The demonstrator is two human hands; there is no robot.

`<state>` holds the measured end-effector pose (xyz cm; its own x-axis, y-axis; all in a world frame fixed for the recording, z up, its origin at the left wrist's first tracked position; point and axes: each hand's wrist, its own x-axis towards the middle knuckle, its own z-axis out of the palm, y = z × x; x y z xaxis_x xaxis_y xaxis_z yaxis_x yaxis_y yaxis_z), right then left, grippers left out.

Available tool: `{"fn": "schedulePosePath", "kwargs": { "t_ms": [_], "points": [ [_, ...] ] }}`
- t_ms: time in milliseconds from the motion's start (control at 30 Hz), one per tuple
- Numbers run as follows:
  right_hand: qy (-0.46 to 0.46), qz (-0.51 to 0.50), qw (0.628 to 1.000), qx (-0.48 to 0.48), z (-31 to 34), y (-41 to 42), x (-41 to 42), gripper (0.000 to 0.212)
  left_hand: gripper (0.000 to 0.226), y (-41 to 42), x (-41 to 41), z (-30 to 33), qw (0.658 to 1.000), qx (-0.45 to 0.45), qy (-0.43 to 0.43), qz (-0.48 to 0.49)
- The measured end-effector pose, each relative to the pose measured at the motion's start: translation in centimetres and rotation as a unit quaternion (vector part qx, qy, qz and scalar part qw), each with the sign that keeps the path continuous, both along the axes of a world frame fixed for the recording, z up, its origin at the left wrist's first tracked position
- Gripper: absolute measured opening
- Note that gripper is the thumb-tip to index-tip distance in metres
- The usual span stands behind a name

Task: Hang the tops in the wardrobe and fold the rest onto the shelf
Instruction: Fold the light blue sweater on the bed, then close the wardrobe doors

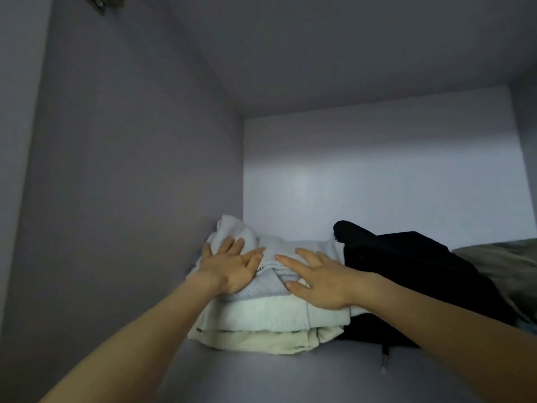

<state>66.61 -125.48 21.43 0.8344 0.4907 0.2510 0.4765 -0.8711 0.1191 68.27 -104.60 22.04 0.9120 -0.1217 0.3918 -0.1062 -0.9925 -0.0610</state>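
Both forearms cropped, left hand (232,267), right hand (316,279) flat on folded stack (267,315)

A dark metal hinge (101,2) sits at the top left corner, high on the wardrobe's grey side panel (116,170); the pale back panel (377,175) lies well right of that hinge, lit brighter.

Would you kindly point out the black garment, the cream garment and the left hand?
black garment (406,266), head view, its folded top.
cream garment (261,343), head view, its front edge.
left hand (232,264), head view, its back.
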Motion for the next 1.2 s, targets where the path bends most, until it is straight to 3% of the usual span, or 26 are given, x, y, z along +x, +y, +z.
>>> {"fn": "schedulePosePath", "kwargs": {
  "t_ms": [200, 300, 433, 633, 733, 900, 1033, 1200],
  "points": [
    [-0.055, -0.016, 0.998, 0.033, -1.3, -1.0, -2.5, 0.061, 0.056, 0.2, -2.8, -2.9, 1.000, -0.004, -0.017, -0.017],
    [-0.103, -0.029, 0.994, 0.004, -2.8, -0.5, -3.5, 0.063, 0.063, 1.0, -3.5, -4.4, 0.996, 0.069, -0.053, -0.001],
    [-0.076, -0.061, 0.994, -0.052, -4.1, 0.9, -3.6, 0.062, 0.053, 2.0, -2.7, -4.7, 0.994, 0.071, -0.073, 0.033],
    [-0.024, -0.082, 0.996, -0.005, -4.0, 0.0, -6.6, 0.060, 0.056, -0.2, -5.0, -2.9, 0.997, 0.023, -0.037, 0.071],
    [-0.036, -0.085, 0.995, 0.024, -4.5, -1.1, -10.1, 0.057, 0.061, -0.4, -9.0, -4.1, 0.995, 0.035, -0.076, 0.057],
    [-0.134, -0.029, 0.984, 0.109, -7.2, -1.9, -17.7, 0.049, 0.063, -1.0, -17.9, -6.9, 0.989, 0.046, -0.128, 0.051],
    [-0.181, 0.082, 0.937, 0.289, -11.7, -2.4, -24.9, 0.040, 0.063, -3.0, -26.8, -11.9, 0.985, -0.065, -0.162, 0.011],
    [-0.103, 0.144, 0.887, 0.426, -17.5, -0.9, -34.1, 0.029, 0.055, -3.7, -38.4, -17.5, 0.966, -0.159, -0.199, -0.031]
  ]
}}
